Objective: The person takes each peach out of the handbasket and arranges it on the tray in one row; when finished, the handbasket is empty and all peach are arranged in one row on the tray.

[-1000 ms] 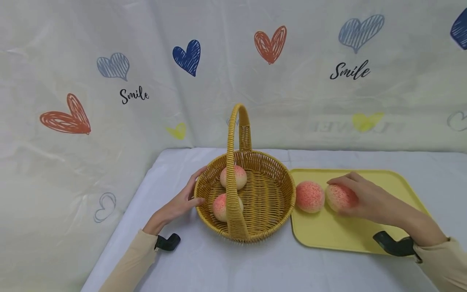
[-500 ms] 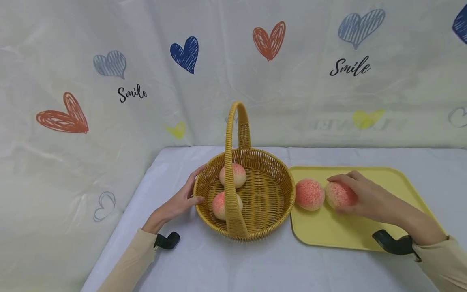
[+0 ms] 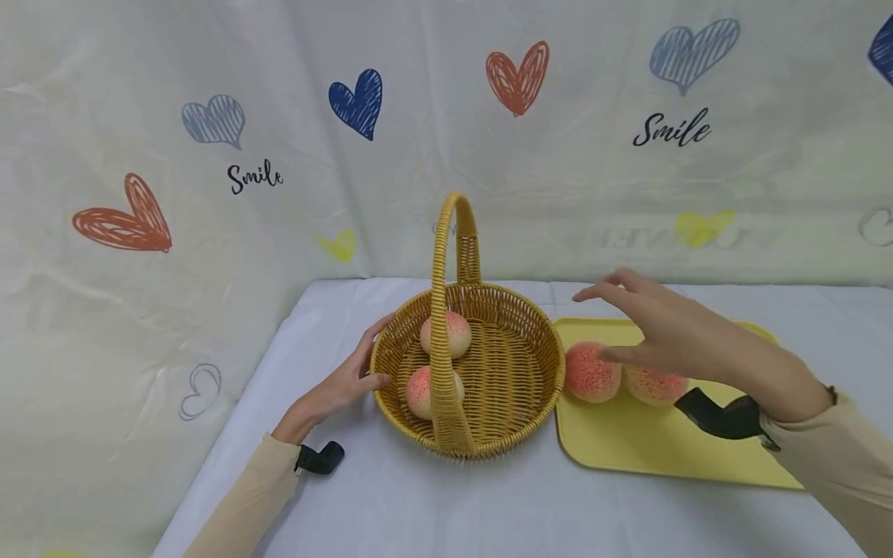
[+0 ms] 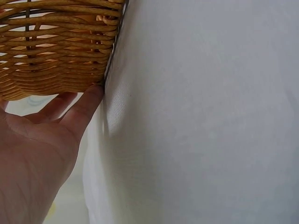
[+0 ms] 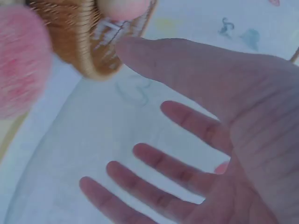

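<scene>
Right hand: lifted off the outer tray peach in the last half second; I now have it in the air right of the basket, fingers spread, thumb apart, pinching nothing.
Unmoved: my left hand and all four peaches look to be where they were.
Left-hand contact: against the basket's left side, fingers fairly straight on the outer wall, thumb at the rim, I judge to steady it. Whether the thumb hooks over the rim, I cannot tell.
Basket peaches: far peach and near peach both lie in the left half of the basket.
Tray peaches: inner tray peach just right of the basket's rim, the outer one beside it, farther from the basket.
Tray: right of the basket and close to it, probably so the right hand can reach across both.
Hidden: the handle covers part of each basket peach; the right hand and forearm cover parts of the tray and both its peaches.
Hard to read: the right wrist view blurs and cuts off a peach left of the basket there; the left wrist view crops the basket's rim.
</scene>
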A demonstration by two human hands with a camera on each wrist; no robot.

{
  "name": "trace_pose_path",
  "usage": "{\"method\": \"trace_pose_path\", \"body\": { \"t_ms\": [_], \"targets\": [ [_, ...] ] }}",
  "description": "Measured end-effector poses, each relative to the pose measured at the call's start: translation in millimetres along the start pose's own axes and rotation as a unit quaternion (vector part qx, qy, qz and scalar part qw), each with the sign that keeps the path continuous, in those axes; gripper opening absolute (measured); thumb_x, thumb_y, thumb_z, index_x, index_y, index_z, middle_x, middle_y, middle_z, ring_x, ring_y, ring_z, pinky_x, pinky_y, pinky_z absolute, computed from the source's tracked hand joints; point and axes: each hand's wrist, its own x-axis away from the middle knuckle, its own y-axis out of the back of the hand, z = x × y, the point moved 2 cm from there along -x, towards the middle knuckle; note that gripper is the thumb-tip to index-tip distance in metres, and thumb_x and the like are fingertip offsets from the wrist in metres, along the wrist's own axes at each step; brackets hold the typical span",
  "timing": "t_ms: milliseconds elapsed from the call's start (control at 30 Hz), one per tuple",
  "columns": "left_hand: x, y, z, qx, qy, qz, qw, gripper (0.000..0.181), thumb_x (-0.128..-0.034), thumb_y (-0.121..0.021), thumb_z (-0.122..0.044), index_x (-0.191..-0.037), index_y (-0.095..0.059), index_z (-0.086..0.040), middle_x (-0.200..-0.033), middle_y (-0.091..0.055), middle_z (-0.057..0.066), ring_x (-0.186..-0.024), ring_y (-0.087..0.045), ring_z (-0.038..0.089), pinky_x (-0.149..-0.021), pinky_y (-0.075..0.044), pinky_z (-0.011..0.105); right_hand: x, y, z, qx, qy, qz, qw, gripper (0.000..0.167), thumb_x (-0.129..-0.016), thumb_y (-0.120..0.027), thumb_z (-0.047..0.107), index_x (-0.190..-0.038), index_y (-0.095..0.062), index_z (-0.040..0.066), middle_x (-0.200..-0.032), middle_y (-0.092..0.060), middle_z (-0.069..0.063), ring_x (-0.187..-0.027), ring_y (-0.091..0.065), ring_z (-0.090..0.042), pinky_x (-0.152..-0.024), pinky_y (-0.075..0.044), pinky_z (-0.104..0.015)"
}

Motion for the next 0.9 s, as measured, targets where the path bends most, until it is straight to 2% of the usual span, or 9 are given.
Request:
{"method": "trace_pose_path", "body": {
  "t_ms": [67, 267, 367, 533, 667, 800, 900],
  "targets": [
    [-0.5, -0.3, 0.1, 0.002, -0.003, 0.001, 1.0000, 0.093, -0.0950, -0.061, -0.019, -0.169, -0.005, -0.031, -0.174, -0.008, 0.013, -0.153, -0.024, 0.041, -0.119, -0.023, 0.060, -14.9, 5.0, 15.3, 0.007, 0.025, -0.003, 0.9997, 0.064, -0.084, -0.089, 0.018, -0.141, -0.060, 0.013, -0.134, -0.057, -0.013, -0.114, -0.062, -0.032, -0.087, -0.055, -0.051],
    [0.2, -1.2, 0.4, 0.006, -0.001, 0.002, 1.0000, 0.092, -0.0957, -0.060, -0.017, -0.169, -0.005, -0.031, -0.173, -0.010, 0.014, -0.152, -0.027, 0.042, -0.118, -0.024, 0.060, -57.0, 4.5, 52.2, -0.001, 0.084, 0.023, 0.9962, 0.053, -0.088, -0.085, 0.014, -0.137, -0.064, 0.015, -0.134, -0.057, -0.009, -0.117, -0.060, -0.029, -0.089, -0.055, -0.048],
    [-0.7, -1.4, -0.1, 0.003, 0.001, 0.000, 1.0000, 0.092, -0.0952, -0.059, -0.017, -0.168, -0.006, -0.032, -0.173, -0.011, 0.014, -0.152, -0.028, 0.042, -0.118, -0.024, 0.060, -74.9, -5.7, 59.8, -0.019, 0.130, 0.047, 0.9902, 0.050, -0.090, -0.082, 0.011, -0.136, -0.065, 0.014, -0.132, -0.057, -0.009, -0.117, -0.059, -0.027, -0.091, -0.054, -0.046],
    [-2.2, -2.9, -0.2, -0.001, 0.004, 0.002, 1.0000, 0.092, -0.0943, -0.059, -0.018, -0.168, -0.006, -0.032, -0.174, -0.008, 0.012, -0.153, -0.025, 0.041, -0.119, -0.024, 0.060, -99.3, -28.3, 61.0, -0.052, 0.197, 0.093, 0.9746, 0.046, -0.089, -0.081, 0.005, -0.133, -0.065, 0.008, -0.132, -0.057, -0.008, -0.123, -0.058, -0.028, -0.100, -0.051, -0.047],
    [-2.0, -1.9, -2.0, 0.000, 0.003, 0.000, 1.0000, 0.092, -0.0940, -0.059, -0.018, -0.168, -0.006, -0.032, -0.174, -0.007, 0.011, -0.154, -0.023, 0.042, -0.119, -0.023, 0.060, -119.5, -45.8, 61.0, -0.098, 0.211, 0.128, 0.9641, 0.046, -0.091, -0.078, 0.003, -0.135, -0.064, 0.005, -0.136, -0.057, -0.011, -0.128, -0.055, -0.031, -0.107, -0.046, -0.050],
    [-1.7, -0.9, -2.2, 0.000, 0.001, 0.000, 1.0000, 0.091, -0.0949, -0.059, -0.017, -0.168, -0.006, -0.030, -0.174, -0.006, 0.011, -0.154, -0.023, 0.041, -0.119, -0.024, 0.058, -137.7, -66.1, 60.4, -0.138, 0.199, 0.149, 0.9586, 0.048, -0.092, -0.076, 0.005, -0.138, -0.063, 0.004, -0.144, -0.054, -0.015, -0.134, -0.051, -0.031, -0.112, -0.042, -0.050],
    [-0.8, -0.7, -1.5, 0.002, 0.001, 0.002, 1.0000, 0.091, -0.0954, -0.059, -0.018, -0.169, -0.006, -0.029, -0.174, -0.008, 0.014, -0.152, -0.027, 0.042, -0.118, -0.026, 0.058, -149.1, -82.1, 61.0, -0.148, 0.201, 0.155, 0.9557, 0.045, -0.092, -0.077, 0.008, -0.136, -0.065, 0.003, -0.141, -0.057, -0.014, -0.132, -0.052, -0.027, -0.111, -0.042, -0.046]
  ]
}}
